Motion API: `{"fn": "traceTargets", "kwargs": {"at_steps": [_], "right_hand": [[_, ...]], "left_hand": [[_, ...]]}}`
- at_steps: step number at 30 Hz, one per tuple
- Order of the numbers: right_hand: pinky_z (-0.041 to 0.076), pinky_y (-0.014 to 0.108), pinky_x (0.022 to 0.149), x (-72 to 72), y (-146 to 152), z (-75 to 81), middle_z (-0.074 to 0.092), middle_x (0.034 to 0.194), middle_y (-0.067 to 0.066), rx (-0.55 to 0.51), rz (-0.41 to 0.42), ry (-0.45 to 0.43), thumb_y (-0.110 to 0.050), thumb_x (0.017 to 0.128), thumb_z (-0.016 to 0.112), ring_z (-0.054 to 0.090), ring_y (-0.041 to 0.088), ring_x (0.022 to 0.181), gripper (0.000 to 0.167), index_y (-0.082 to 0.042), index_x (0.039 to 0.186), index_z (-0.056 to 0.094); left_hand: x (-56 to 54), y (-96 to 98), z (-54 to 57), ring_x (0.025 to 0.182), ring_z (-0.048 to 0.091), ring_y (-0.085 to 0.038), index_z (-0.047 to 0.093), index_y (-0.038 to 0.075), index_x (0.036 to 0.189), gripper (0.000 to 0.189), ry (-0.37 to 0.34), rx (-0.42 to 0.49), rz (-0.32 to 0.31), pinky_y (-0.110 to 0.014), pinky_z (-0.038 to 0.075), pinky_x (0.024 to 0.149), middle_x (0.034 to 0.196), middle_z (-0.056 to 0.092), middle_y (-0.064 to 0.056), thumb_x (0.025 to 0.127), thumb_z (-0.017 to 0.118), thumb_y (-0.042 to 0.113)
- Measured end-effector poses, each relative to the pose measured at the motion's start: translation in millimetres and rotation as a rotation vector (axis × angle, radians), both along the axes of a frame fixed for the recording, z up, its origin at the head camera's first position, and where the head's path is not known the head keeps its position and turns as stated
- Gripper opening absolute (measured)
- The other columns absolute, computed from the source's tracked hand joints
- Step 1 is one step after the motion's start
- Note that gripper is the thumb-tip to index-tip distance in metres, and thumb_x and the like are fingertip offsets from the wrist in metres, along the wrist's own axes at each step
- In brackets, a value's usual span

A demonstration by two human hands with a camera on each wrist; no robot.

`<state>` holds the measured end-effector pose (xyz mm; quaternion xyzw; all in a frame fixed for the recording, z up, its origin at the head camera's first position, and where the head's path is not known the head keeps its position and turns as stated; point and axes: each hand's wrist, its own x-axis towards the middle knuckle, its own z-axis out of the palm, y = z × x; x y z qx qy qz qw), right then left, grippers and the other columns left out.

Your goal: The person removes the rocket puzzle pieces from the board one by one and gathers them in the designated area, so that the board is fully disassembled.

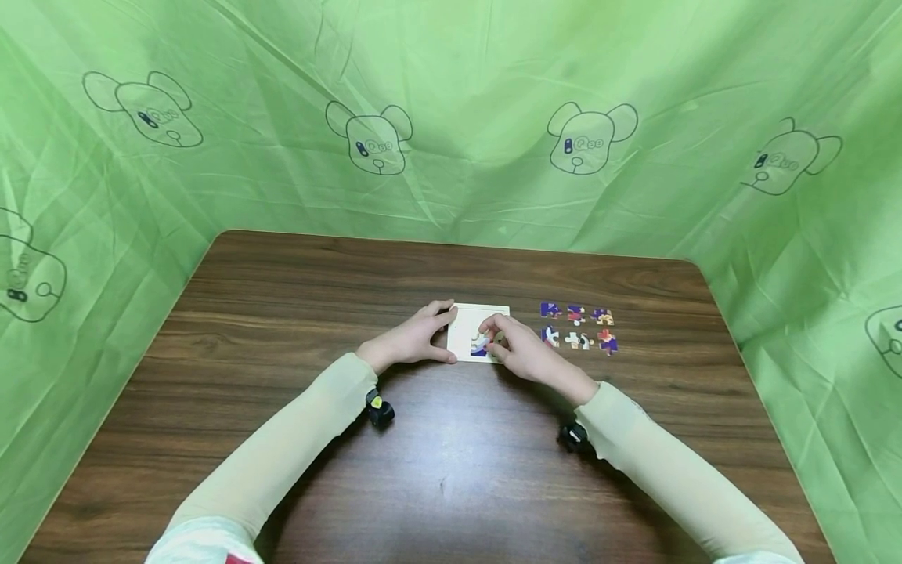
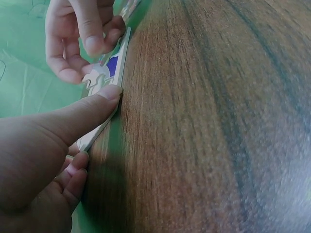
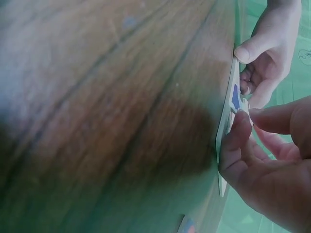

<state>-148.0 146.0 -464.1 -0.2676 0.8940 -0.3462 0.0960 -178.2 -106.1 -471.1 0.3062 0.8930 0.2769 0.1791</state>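
A small white puzzle tray [image 1: 461, 323] lies flat on the wooden table. My left hand [image 1: 414, 338] grips its left side, with the thumb [image 2: 108, 93] at the near edge and the other fingers around the far left corner. Over the tray's right part, my right hand [image 1: 524, 352] pinches a pale jigsaw piece [image 2: 98, 73] between thumb and fingers. Beside it, toward the near edge, a purple part of the puzzle [image 1: 478, 351] shows inside the tray. The right fingers hide part of the tray's right side.
Several loose jigsaw pieces lie in two rows right of the tray, among them a purple piece [image 1: 550, 310] and a red and purple piece [image 1: 607, 341]. The brown table [image 1: 317, 274] is enclosed by green cloth [image 1: 465, 204] with drawn animal heads.
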Motion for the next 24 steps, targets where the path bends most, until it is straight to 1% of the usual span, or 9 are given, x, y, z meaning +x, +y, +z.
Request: {"fn": "traceTargets", "kwargs": {"at_steps": [4, 7, 14, 19, 24], "right_hand": [[0.051, 0.030, 0.072, 0.7, -0.3, 1.7, 0.065, 0.106, 0.008, -0.029, -0.018, -0.020, -0.002, 0.099, 0.066, 0.058, 0.009, 0.074, 0.023, -0.004, 0.122, 0.060], [0.052, 0.030, 0.071, 1.5, -1.2, 3.2, 0.066, 0.106, 0.008, -0.044, -0.041, -0.040, -0.003, 0.099, 0.066, 0.060, 0.010, 0.073, 0.023, -0.005, 0.121, 0.060], [0.052, 0.032, 0.070, 3.1, -3.5, 4.7, 0.067, 0.103, 0.008, -0.065, -0.074, -0.049, -0.004, 0.099, 0.068, 0.062, 0.014, 0.073, 0.020, -0.006, 0.116, 0.059], [0.052, 0.032, 0.069, 3.9, -3.8, 3.5, 0.067, 0.104, 0.008, -0.072, -0.103, -0.077, -0.005, 0.099, 0.067, 0.062, 0.015, 0.074, 0.022, -0.006, 0.120, 0.058], [0.053, 0.032, 0.070, 5.1, -3.4, 2.3, 0.068, 0.103, 0.007, -0.078, -0.124, -0.102, -0.007, 0.100, 0.067, 0.065, 0.016, 0.076, 0.024, -0.007, 0.124, 0.060]], "left_hand": [[-1.6, 0.3, -1.1, 0.155, 0.022, -0.041, 0.027, -0.007, 0.160, 0.099, -0.005, -0.005, -0.001, -0.049, 0.024, 0.125, 0.169, 0.021, -0.025, 0.090, 0.084, 0.033], [-2.2, 0.3, -1.9, 0.154, 0.023, -0.042, 0.027, -0.007, 0.160, 0.099, 0.003, 0.000, -0.002, -0.049, 0.025, 0.124, 0.168, 0.021, -0.025, 0.090, 0.084, 0.033], [-1.9, -0.2, -1.5, 0.154, 0.025, -0.043, 0.028, -0.008, 0.160, 0.098, 0.013, 0.003, -0.003, -0.049, 0.026, 0.124, 0.168, 0.023, -0.026, 0.090, 0.084, 0.032], [-0.6, -0.1, -1.1, 0.153, 0.025, -0.043, 0.029, -0.009, 0.159, 0.097, 0.016, 0.008, -0.003, -0.050, 0.026, 0.123, 0.167, 0.024, -0.027, 0.090, 0.083, 0.032], [0.5, -0.1, -0.1, 0.155, 0.022, -0.041, 0.028, -0.007, 0.160, 0.098, -0.005, -0.006, 0.005, -0.048, 0.025, 0.124, 0.169, 0.021, -0.025, 0.090, 0.083, 0.032]]}}
